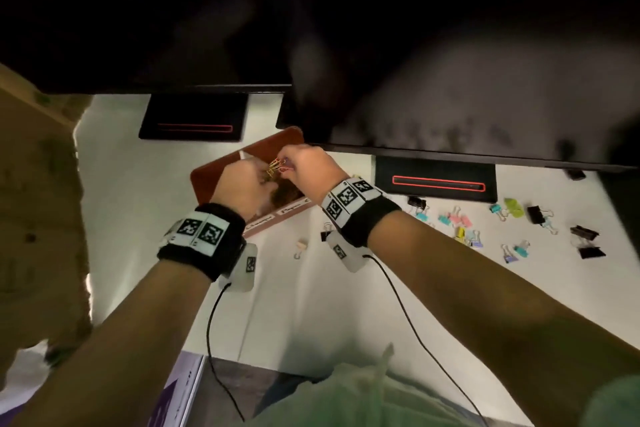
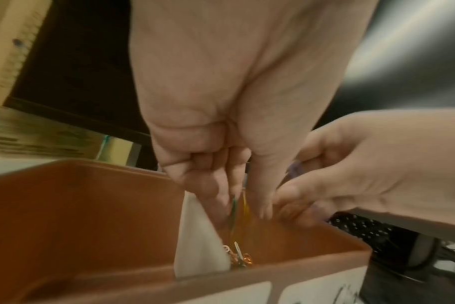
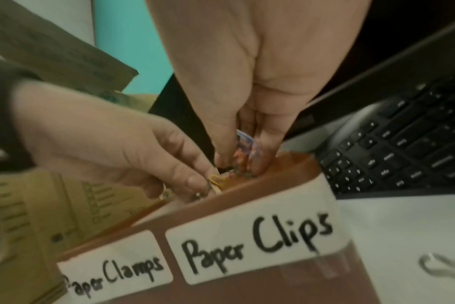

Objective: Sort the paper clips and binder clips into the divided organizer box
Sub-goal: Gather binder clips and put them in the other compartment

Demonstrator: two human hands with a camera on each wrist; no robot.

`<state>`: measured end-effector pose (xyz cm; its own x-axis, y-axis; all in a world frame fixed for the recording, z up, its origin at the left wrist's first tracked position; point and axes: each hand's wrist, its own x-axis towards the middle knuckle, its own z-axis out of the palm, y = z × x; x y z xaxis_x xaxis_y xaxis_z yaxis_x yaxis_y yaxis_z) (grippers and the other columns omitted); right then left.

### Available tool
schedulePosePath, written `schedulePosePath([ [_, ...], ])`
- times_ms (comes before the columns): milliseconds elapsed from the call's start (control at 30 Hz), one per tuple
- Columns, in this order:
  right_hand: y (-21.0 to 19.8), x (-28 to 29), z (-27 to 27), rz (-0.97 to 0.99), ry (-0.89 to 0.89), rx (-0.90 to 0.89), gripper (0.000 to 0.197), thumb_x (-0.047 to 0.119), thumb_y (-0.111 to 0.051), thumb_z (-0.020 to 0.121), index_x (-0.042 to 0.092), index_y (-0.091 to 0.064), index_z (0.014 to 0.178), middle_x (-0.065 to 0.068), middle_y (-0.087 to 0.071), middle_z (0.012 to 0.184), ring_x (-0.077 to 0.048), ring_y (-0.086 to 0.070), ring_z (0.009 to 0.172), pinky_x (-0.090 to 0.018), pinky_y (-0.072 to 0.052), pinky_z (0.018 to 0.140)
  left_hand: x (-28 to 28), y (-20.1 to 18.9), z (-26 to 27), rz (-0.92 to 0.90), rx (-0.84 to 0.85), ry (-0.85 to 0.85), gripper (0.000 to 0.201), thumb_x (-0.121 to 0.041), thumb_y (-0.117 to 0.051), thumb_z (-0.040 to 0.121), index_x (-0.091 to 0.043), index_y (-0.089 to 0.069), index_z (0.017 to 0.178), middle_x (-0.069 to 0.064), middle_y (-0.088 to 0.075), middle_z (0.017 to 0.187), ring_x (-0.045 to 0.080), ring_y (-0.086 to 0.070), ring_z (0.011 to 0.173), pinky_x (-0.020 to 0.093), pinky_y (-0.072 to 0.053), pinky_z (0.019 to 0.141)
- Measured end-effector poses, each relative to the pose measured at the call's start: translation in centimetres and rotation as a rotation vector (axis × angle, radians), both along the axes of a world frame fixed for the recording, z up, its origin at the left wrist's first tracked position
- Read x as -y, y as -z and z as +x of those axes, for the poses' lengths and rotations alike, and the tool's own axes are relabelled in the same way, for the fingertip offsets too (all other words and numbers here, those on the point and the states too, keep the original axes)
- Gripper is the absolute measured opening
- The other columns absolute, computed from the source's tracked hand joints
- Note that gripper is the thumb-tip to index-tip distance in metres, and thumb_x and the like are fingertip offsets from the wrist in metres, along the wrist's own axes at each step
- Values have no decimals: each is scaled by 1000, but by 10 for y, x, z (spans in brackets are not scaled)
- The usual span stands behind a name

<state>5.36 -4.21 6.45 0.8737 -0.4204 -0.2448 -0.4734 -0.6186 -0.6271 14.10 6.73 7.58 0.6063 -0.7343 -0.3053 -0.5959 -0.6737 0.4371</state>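
A brown organizer box (image 1: 207, 177) stands on the white table, with front labels "Paper Clamps" (image 3: 112, 273) and "Paper Clips" (image 3: 257, 242). Both hands hover over its right compartment, pulling at a tangle of coloured paper clips (image 1: 277, 165). My left hand (image 1: 265, 180) pinches green and yellow clips (image 2: 238, 207). My right hand (image 1: 287, 161) pinches the other end of the bunch (image 3: 243, 152). More paper clips (image 2: 238, 257) lie at the bottom, right of the white divider (image 2: 198, 236). Several coloured and black binder clips (image 1: 460, 220) are scattered on the table to the right.
Two monitor stands (image 1: 194, 118) (image 1: 436, 180) sit behind the box, and a dark screen overhangs it. A black keyboard (image 3: 403, 139) lies right of the box. A beige binder clip (image 1: 300, 248) and a black one (image 1: 325, 232) lie near my wrists. Cardboard (image 1: 38, 184) is on the left.
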Motion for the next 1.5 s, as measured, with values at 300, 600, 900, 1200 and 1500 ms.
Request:
schedulePosePath([
  [300,19,16,-72,-34,95,271,23,10,-55,92,10,-61,113,-7,-60,106,-21,-62,91,-34,-52,86,-36,20,-38,-387,-114,384,35,-13,-63,85,-21,-57,118,-9,-49,110,5,-50,94,23,-44,89],
  [600,69,-11,-138,-96,-47,-329,66,45,-67,81,23,-40,138,-3,-48,129,-22,-52,113,-37,-46,96,-34,95,-64,144,-27,692,90,-19,-65,79,-40,-7,144,-8,-1,157,24,-15,140,46,-29,110],
  [900,85,-24,-145,-109,-6,-227,42,26,-67,82,17,-56,121,-5,-52,118,-27,-57,101,-35,-46,91,-51,116,-60,-77,-156,502,63,5,-52,83,-23,-42,138,0,-39,144,23,-39,124,27,-28,106],
  [1200,69,-1,-170,-81,148,-18,11,12,-61,87,15,-68,93,-1,-59,102,-12,-58,82,-27,-52,82,-54,121,-63,-239,-215,336,51,5,-54,75,-18,-61,120,-2,-54,118,15,-57,96,30,-50,87],
  [1500,68,8,-181,-123,136,-199,34,33,-62,85,25,-56,118,4,-58,118,-17,-56,107,-39,-45,97,-54,121,-59,-259,-188,314,49,3,-57,74,-21,-60,117,-5,-55,115,14,-58,92,25,-47,86],
])
